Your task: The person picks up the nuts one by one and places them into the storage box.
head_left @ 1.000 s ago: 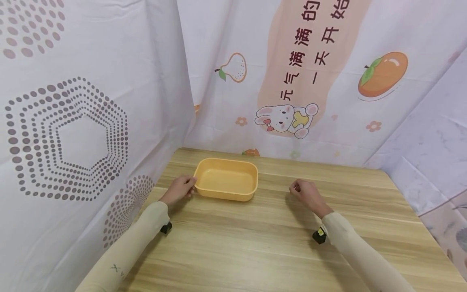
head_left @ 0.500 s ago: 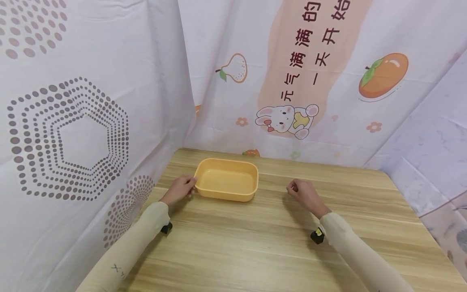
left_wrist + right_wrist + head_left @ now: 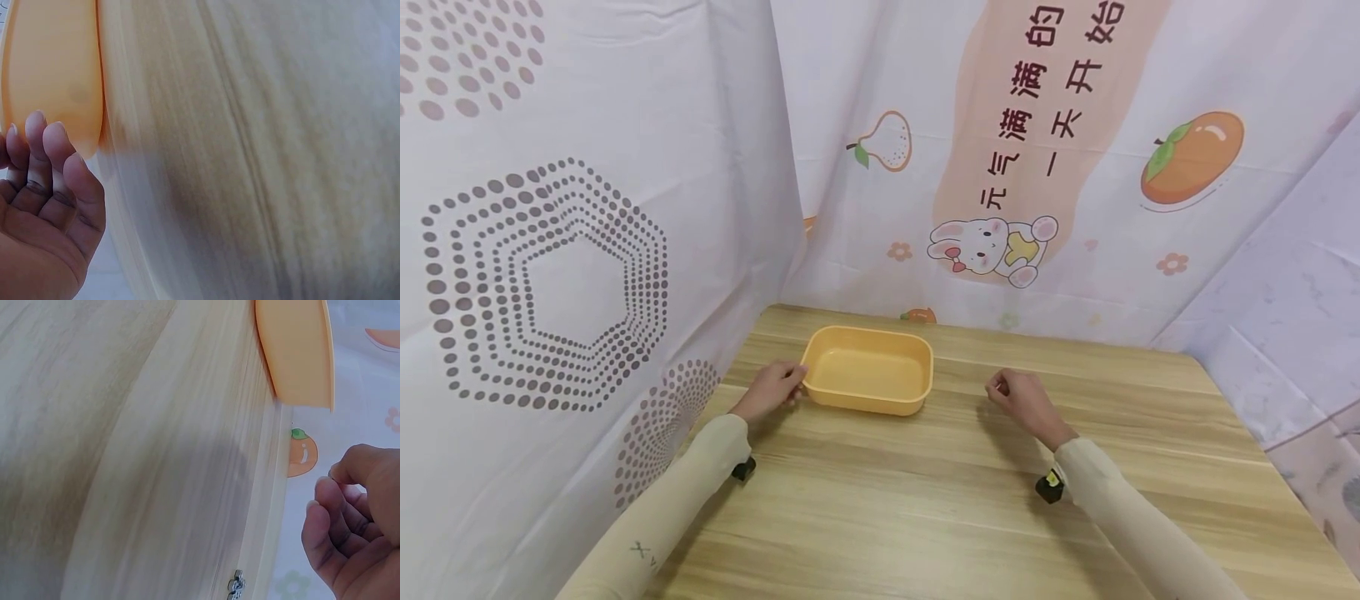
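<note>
Since the earlier frames the right sleeve (image 3: 1138,508) and the black wrist device (image 3: 1049,486) by its cuff have shifted slightly toward 9 o'clock. The right hand (image 3: 1021,402) has gone with them and is a little nearer the yellow tray (image 3: 865,372), though apart from it, just off its 3 o'clock end. Its thumb and index tips meet and the other fingers curl; whether anything small sits between them I cannot tell. The left hand (image 3: 771,390) has kept its place at the tray's 8 o'clock corner, thumb and index pinching the rim there, and the tray has stayed put on the table. The two hands are well apart, one at either end of the tray.

Nearest, at 7 o'clock, the left sleeve (image 3: 662,508) lies over part of the wooden table (image 3: 880,492), with a second black wrist device (image 3: 743,469) under its cuff. The left hand hides a bit of the tray's rim. The right wrist view also catches a small silvery thing (image 3: 236,585), too unclear to name. Beyond the tray hangs a printed cloth (image 3: 835,250), with a rabbit (image 3: 988,246) at 1 o'clock and an orange fruit (image 3: 1192,158) farther off at 2; a dotted cloth (image 3: 722,150) rises at 10.

The tray sits open side up, its long axis running roughly 9 to 3, the 3 o'clock end slightly nearer.
</note>
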Action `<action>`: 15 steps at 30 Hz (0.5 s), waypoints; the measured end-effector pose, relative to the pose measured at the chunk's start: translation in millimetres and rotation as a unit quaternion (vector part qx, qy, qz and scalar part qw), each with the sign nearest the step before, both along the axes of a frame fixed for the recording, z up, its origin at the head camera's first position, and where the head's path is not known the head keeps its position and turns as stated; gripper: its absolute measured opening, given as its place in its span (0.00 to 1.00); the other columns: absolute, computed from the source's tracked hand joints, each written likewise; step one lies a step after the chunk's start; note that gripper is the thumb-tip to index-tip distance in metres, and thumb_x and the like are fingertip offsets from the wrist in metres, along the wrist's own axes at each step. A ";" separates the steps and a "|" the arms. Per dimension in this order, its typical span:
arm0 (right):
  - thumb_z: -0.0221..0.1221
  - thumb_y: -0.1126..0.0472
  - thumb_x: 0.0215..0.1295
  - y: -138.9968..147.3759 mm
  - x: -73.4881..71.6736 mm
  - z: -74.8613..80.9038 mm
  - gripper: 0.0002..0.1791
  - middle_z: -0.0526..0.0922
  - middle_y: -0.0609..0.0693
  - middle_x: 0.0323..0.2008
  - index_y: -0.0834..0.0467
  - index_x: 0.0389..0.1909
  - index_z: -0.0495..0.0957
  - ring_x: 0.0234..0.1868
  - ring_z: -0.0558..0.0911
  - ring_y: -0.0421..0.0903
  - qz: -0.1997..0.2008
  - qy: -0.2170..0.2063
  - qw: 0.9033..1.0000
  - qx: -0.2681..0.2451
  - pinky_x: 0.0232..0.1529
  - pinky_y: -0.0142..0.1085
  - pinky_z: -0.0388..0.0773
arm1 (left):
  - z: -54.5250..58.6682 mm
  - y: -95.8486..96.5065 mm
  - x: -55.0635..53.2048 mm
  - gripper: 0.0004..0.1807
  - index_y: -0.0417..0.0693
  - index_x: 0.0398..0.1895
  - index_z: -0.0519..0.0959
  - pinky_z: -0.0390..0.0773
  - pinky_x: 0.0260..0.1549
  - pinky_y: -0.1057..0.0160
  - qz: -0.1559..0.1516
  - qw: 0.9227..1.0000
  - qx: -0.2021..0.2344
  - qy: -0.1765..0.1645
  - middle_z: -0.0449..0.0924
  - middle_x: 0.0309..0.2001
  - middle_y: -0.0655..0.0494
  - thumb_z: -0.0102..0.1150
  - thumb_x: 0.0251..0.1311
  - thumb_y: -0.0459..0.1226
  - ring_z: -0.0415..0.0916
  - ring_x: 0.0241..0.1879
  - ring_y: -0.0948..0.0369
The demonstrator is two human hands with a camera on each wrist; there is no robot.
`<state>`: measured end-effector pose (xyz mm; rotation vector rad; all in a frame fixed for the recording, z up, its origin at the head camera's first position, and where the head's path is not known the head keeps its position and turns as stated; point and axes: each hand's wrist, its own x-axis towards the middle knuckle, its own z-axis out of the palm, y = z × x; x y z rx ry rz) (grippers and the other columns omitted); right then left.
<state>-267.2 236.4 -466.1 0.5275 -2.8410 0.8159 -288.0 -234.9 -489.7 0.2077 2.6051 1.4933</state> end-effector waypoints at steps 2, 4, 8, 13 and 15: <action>0.59 0.63 0.74 -1.3 -0.1 0.7 0.07 0.84 0.47 0.28 0.61 0.39 0.82 0.25 0.78 0.39 -0.001 -0.001 1.000 0.000 0.29 0.37 0.77 | 0.7 0.3 0.1 0.22 0.40 0.33 0.79 0.76 0.21 0.67 0.002 1.000 0.001 -0.002 0.79 0.26 0.50 0.47 0.81 0.46 0.74 0.22 0.61; 0.59 0.62 0.74 -2.2 -1.1 0.3 0.06 0.84 0.47 0.28 0.60 0.39 0.82 0.26 0.78 0.39 0.000 -0.001 1.000 0.002 0.29 0.37 0.77 | 1.4 0.7 0.2 0.22 0.40 0.33 0.78 0.76 0.21 0.67 0.003 1.000 0.004 -0.004 0.79 0.26 0.49 0.47 0.82 0.46 0.74 0.22 0.61; 0.59 0.62 0.74 -3.9 -3.3 0.0 0.07 0.84 0.47 0.29 0.60 0.39 0.83 0.27 0.79 0.39 0.002 0.000 1.000 0.005 0.29 0.36 0.78 | 2.3 1.8 -0.1 0.22 0.40 0.32 0.78 0.75 0.20 0.67 0.002 1.000 0.003 -0.001 0.79 0.26 0.48 0.46 0.82 0.45 0.73 0.21 0.61; 0.60 0.62 0.73 -7.8 -4.2 1.6 0.07 0.84 0.47 0.29 0.61 0.38 0.83 0.27 0.79 0.39 0.005 0.000 1.000 0.005 0.30 0.37 0.78 | 1.7 2.1 -0.7 0.22 0.40 0.32 0.78 0.75 0.20 0.67 0.003 1.000 0.006 -0.003 0.79 0.26 0.49 0.46 0.82 0.46 0.74 0.22 0.61; 0.60 0.62 0.73 -9.6 -4.6 1.9 0.06 0.84 0.47 0.29 0.61 0.38 0.83 0.27 0.79 0.39 0.007 0.000 1.000 0.005 0.30 0.37 0.78 | 1.0 1.7 -0.5 0.22 0.40 0.32 0.79 0.76 0.20 0.67 0.004 1.000 0.010 -0.006 0.79 0.26 0.49 0.46 0.82 0.46 0.74 0.22 0.60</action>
